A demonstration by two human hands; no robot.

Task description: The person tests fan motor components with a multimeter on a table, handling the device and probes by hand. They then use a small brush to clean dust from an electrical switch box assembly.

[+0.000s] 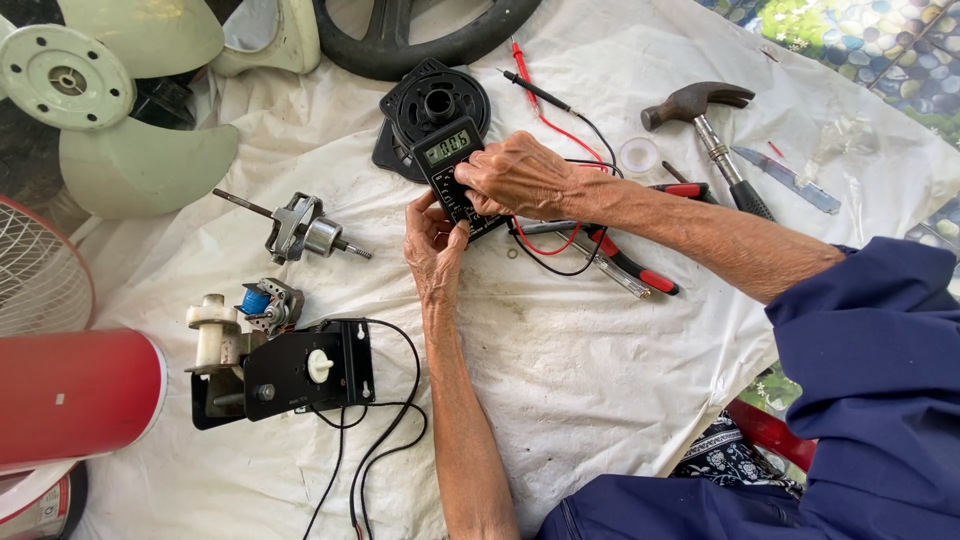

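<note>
While both hands close on it, the black multimeter [452, 172] lies on the white cloth [600, 380], its grey display clear of the fingers. Right hand [520, 175]: curled over the meter's lower body from the right, fingers bent on its face. Left hand [432, 245]: below the meter, fingertips gripping its lower left edge, palm partly open. Red and black test leads [545, 115]: trailing from under the right hand, up and to its right. Black round motor housing [430, 100]: just beyond the meter. Red-handled pliers [635, 268]: under the right wrist. Hammer [700, 110] and tape roll [638, 155]: past the right forearm. Rotor with shaft [295, 228]: left of the left hand. Black motor bracket with wires [295, 370]: lower left. Pale green fan blade [120, 110]: far left.
</note>
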